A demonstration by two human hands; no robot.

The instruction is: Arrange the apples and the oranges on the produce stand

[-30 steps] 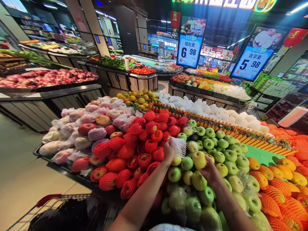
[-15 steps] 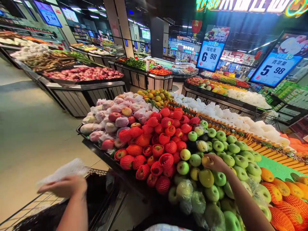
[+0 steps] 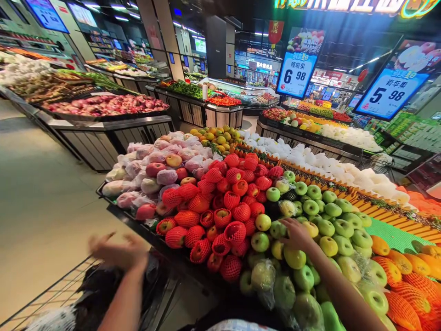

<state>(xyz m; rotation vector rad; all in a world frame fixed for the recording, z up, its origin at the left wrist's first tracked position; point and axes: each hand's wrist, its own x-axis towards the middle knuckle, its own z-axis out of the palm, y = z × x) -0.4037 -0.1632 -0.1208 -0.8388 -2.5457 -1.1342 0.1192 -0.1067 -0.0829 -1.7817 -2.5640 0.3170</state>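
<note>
My right hand [image 3: 296,234] lies palm down on the pile of green apples [image 3: 325,227], fingers spread toward an apple at the pile's left edge; a yellowish apple [image 3: 312,228] sits just beside it. My left hand [image 3: 120,253] is blurred, with its fingers apart and nothing in it. It hovers over the wire shopping cart [image 3: 65,287] at the lower left. A white foam net [image 3: 51,318] lies in the cart beside a black bag [image 3: 99,289].
Red apples in red foam nets [image 3: 223,202] lie left of the green ones, with pink-wrapped apples [image 3: 155,165] beyond and netted oranges [image 3: 406,294] at the right. White-wrapped fruit [image 3: 327,161] fills the far row. Price signs [image 3: 296,73] hang above. The aisle floor [image 3: 41,197] runs along the left.
My left hand carried the white foam net from the apple pile to the cart and let it go. My right hand lowered onto the green apples. The view swung left.
</note>
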